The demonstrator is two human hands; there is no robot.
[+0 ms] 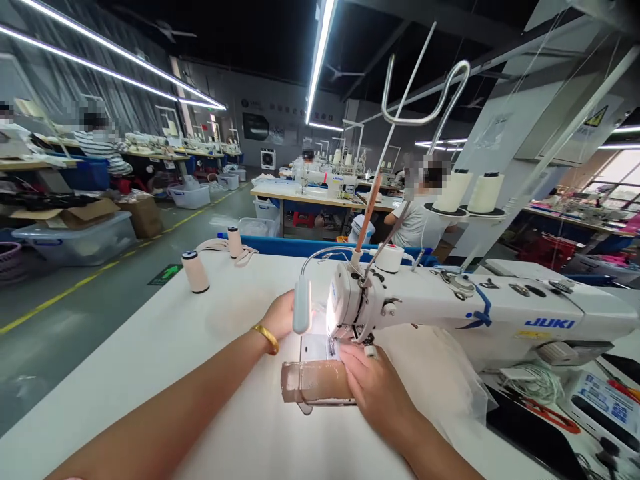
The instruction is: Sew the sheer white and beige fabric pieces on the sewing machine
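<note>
Beige fabric piece (315, 381), a short band with a translucent edge, lies flat on the white counter (165, 347) directly in front of the needle area of a white JUKI sewing machine (480, 313), its far end under the machine head. Right hand (373, 387) lies palm down on the band's right end, fingers (350, 353) stretched forward and pressing the cloth flat toward the needle; not gripping, just pinning it down. Left hand (281, 315) sits beyond the band, left of the machine head and partly hidden behind the small lamp (302, 305) on its gooseneck; fingers out of sight, so cannot tell whether they are curled or spread, nor what they touch. Gold bangle (266, 337) on the left wrist. Bright light falls on the needle plate between the two hands. Loose white cloth (430, 373) heaped to the right of the band, under the machine arm. Two thread cones (470, 192) stand on the rack behind the machine. Two smaller spools (195, 271) stand upright on the counter's far left part, well apart from the hands. Red-handled scissors (550, 415) lie at the right edge. Other people sit at other sewing stations in the background.
</note>
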